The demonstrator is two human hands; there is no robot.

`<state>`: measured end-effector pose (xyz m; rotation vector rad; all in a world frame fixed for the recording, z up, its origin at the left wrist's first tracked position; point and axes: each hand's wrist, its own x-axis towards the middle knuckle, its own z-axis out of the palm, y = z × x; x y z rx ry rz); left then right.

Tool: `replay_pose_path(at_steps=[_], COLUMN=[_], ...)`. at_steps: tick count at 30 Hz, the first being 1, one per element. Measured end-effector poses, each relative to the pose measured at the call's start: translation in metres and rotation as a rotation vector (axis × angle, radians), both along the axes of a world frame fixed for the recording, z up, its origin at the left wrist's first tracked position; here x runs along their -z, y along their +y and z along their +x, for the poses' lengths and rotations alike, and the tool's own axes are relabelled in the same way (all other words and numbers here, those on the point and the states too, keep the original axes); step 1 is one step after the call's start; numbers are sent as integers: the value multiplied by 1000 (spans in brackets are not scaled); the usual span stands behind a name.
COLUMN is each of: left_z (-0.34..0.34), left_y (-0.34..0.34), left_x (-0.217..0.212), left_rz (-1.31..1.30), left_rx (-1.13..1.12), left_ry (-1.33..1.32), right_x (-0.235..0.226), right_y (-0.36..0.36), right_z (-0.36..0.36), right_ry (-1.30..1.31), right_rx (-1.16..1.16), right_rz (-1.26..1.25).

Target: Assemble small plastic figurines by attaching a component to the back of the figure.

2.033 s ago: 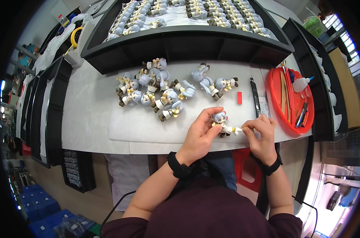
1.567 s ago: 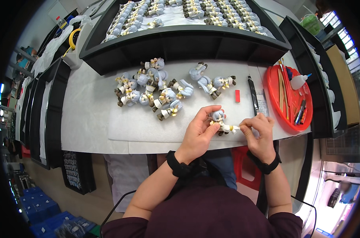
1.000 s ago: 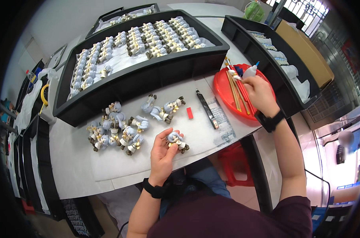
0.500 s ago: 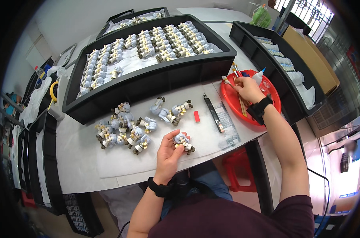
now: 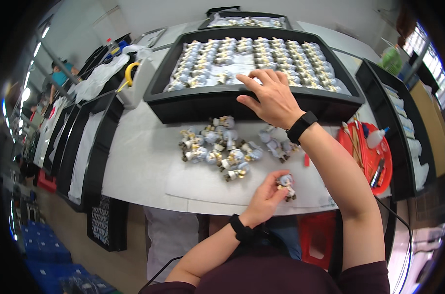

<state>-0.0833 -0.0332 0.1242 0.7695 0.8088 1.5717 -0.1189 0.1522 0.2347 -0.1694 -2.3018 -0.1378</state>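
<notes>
My left hand (image 5: 265, 200) is closed on a small pale-blue-haired figurine (image 5: 285, 184) just above the table's near edge. My right hand (image 5: 274, 100) reaches over the front rim of a big black tray (image 5: 207, 105), its fingers spread and nothing in them. Rows of like figurines (image 5: 225, 54) lie in that tray on white padding, and a single figurine (image 5: 225, 77) lies by my right fingertips. On the table, before the tray, sits a loose heap of figurines (image 5: 215, 147), with a few more (image 5: 276, 144) beside it, partly hidden by my right forearm.
A red basin (image 5: 390, 164) at right holds brushes (image 5: 354, 142), a white squeeze bottle (image 5: 377, 137) and other tools. A small red block (image 5: 306, 159) lies by my forearm. Black trays (image 5: 413, 122) stand at right and left; yellow tape (image 5: 130, 73) hangs at back left.
My right hand has left the brush in the red basin and moved left, over the big tray's front. My left hand still holds the figurine. The view has turned left.
</notes>
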Motion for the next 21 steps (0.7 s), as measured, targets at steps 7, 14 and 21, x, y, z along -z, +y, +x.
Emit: replay_pose_path(at_steps=[7, 14, 21], left_z=[-18, -29, -24], left_y=[-15, -17, -26], left_x=[6, 13, 13], left_rz=[-50, -100, -98], left_rx=[43, 56, 39], left_ry=[19, 81, 185], right_x=[19, 31, 41], right_y=[-6, -1, 2], right_z=[-38, -65, -80], right_ry=[-18, -10, -19], right_rx=[84, 80, 120], right_rz=[211, 185, 151])
